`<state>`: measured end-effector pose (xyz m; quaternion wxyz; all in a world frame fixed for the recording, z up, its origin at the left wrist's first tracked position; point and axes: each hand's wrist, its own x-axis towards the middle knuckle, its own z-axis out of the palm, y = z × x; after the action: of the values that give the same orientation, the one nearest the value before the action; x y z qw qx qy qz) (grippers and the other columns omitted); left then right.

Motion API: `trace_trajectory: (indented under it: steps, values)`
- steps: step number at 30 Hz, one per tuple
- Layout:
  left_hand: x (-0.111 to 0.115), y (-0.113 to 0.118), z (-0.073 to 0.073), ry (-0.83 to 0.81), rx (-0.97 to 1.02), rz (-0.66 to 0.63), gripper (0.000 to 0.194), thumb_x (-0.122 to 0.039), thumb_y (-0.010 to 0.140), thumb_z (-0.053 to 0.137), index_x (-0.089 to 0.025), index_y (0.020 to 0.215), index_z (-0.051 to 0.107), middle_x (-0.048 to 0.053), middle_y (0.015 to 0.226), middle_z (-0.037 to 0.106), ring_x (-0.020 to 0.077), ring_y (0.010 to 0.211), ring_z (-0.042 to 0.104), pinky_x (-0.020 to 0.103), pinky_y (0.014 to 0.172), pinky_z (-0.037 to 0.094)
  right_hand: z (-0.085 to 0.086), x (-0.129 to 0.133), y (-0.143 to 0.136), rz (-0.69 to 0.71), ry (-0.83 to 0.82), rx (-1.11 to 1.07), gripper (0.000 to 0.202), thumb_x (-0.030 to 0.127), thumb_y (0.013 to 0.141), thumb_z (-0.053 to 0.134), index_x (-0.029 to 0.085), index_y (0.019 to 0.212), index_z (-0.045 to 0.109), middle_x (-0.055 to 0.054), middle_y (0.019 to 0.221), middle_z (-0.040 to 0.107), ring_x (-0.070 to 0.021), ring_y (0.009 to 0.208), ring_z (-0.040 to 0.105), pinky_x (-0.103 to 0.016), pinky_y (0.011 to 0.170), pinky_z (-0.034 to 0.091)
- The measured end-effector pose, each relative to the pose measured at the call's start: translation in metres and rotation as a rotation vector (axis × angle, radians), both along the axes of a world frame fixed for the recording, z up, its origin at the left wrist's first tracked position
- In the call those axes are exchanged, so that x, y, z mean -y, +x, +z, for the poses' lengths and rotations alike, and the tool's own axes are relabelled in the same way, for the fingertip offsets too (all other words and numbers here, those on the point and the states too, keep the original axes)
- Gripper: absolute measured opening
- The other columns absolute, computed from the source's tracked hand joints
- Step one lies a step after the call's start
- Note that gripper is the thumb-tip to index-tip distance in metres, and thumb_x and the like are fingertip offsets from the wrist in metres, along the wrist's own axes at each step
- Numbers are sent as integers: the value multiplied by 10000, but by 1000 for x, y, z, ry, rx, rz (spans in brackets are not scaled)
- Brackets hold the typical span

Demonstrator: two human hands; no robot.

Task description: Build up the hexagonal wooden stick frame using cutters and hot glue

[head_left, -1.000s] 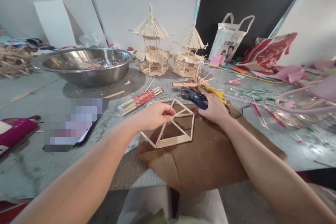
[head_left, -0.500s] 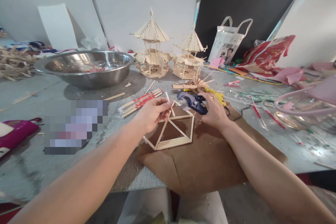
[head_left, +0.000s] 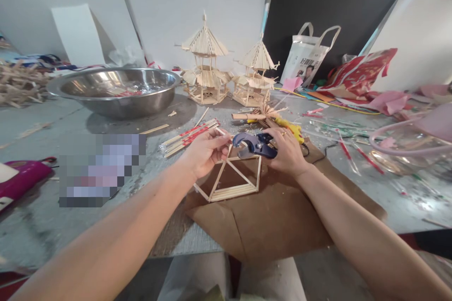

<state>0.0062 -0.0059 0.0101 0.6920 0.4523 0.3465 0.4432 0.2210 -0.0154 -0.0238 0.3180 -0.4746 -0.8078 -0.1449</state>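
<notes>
My left hand (head_left: 208,150) pinches a thin wooden stick (head_left: 219,130) between thumb and fingers, over the far left of a stick frame. In my right hand (head_left: 287,150) is a dark blue pipe cutter (head_left: 259,145), its curved jaw and blade pointing left, close to my left fingertips. Beneath both hands lies the flat wooden frame (head_left: 235,193), made of chopsticks with triangular sections and several sticks side by side along its near edge. It rests on a sheet of brown paper (head_left: 282,225). My hands partly cover its far side.
Two stick pagodas (head_left: 205,75) stand at the back beside a steel basin (head_left: 116,103). Packaged chopsticks (head_left: 190,138) lie left of the frame. A yellow glue gun (head_left: 291,129) sits just behind my right hand. Clear wrappers (head_left: 353,150) and a pink-handled container (head_left: 406,150) are on the right.
The pipe cutter has turned and come lower, its jaw now nearer my left fingers. The stick in my left hand has tilted to the left.
</notes>
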Motion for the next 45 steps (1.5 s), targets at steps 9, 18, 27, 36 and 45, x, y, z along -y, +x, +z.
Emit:
trace_trajectory:
  steps: [9, 18, 27, 36, 45]
  values:
    - [13, 7, -3, 814, -717, 131, 148, -281, 698, 535, -163, 620, 577, -19, 593, 516, 84, 574, 464, 193, 563, 362, 1, 1, 2, -33, -3, -88, 464, 305, 591, 569, 188, 1024, 451, -80, 942, 568, -230, 854, 528, -339, 745, 409]
    - [8, 6, 0, 303, -196, 170, 153, -252, 641, 613, -173, 689, 492, -58, 525, 522, 63, 397, 461, 197, 408, 397, 2, 3, 0, -5, -28, -76, 490, 299, 586, 573, 186, 1045, 445, -87, 962, 567, -239, 888, 522, -347, 764, 405]
    - [3, 2, 5, 21, 129, 78, 125, -142, 654, 603, -142, 653, 478, -24, 605, 608, 35, 410, 498, 133, 369, 415, 2, 2, 1, -20, -26, -54, 488, 307, 582, 583, 177, 1032, 449, -89, 941, 571, -243, 873, 523, -349, 750, 407]
    - [6, 5, -3, 16, 60, -25, 180, -190, 602, 657, -151, 653, 489, -29, 579, 588, 65, 434, 527, 172, 404, 438, 2, 2, -2, -15, -19, -46, 473, 303, 580, 576, 179, 1019, 452, -90, 931, 577, -244, 870, 529, -349, 756, 409]
    - [12, 7, -8, 533, -586, 14, 128, -289, 687, 541, -167, 651, 553, -35, 535, 548, 56, 415, 445, 175, 424, 336, 2, 2, 0, -24, -12, -72, 458, 306, 590, 566, 185, 1014, 444, -86, 933, 578, -237, 852, 538, -345, 742, 417]
